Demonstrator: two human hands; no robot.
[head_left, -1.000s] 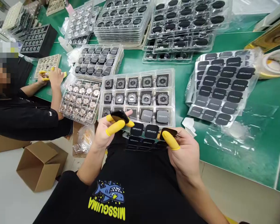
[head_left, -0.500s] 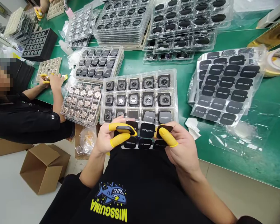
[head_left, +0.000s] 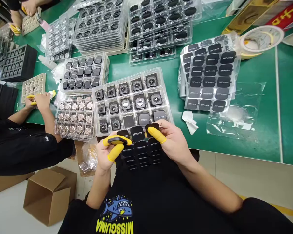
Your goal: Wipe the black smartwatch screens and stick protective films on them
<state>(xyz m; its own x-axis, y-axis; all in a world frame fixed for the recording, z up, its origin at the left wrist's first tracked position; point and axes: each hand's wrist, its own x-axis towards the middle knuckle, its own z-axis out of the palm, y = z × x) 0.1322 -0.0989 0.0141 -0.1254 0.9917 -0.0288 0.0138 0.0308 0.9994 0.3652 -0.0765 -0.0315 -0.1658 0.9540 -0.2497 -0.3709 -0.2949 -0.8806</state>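
My left hand [head_left: 106, 152], in yellow finger cots, is closed around a black watch case [head_left: 117, 140] held edge-on. My right hand [head_left: 169, 139], also in yellow cots, pinches the upper right part of a clear sheet of black HiFuture stickers [head_left: 141, 145]. The sheet hangs in front of my shirt, its left side beside the watch case. Just beyond both hands lies a clear plastic tray [head_left: 166, 94] of watch cases, most showing their round sensor backs. Two cases in its near row carry black stickers, and one near-row compartment [head_left: 129, 121] holds no case.
More sticker sheets [head_left: 207, 73] lie at the right by a tape roll [head_left: 261, 39] and crumpled paper [head_left: 189, 122]. Stacked trays [head_left: 100, 32] stand at the back. A tray of round watch parts [head_left: 74, 115] is at left, near a co-worker's hands [head_left: 40, 100]. A carton [head_left: 48, 195] stands below.
The view has shifted toward the right, so the table's contents appear farther left. The sticker sheet now tilts downward and shows more rows. Both hands keep their holds.
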